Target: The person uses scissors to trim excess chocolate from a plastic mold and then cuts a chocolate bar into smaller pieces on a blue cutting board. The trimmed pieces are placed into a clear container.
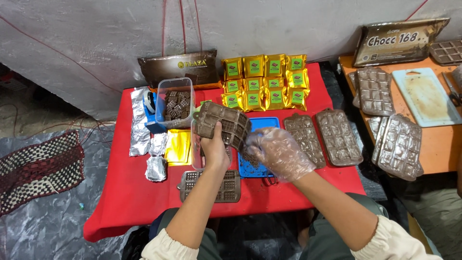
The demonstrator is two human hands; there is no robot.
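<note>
left hand: bare, closed round the near edge of a chocolate mould, holding it tilted above the middle of the red table
right hand: in a clear plastic glove, fingers curled at the mould's right edge, touching it; firm grip or not, cannot tell
blue tray: under the hands, table centre, brown crumbs on it
clear tub: left of the mould, toward the far edge, full of chocolate squares
gold pouches: about 12, stacked in rows along the far edge
filled moulds: 2, flat, right of the blue tray near the right edge
empty mould: flat at the near edge, below the left wrist
foil pieces: silver, left side of the table; 1 gold sheet beside them
side table: orange, right of the red one, holds more moulds and a white cutting board
</note>
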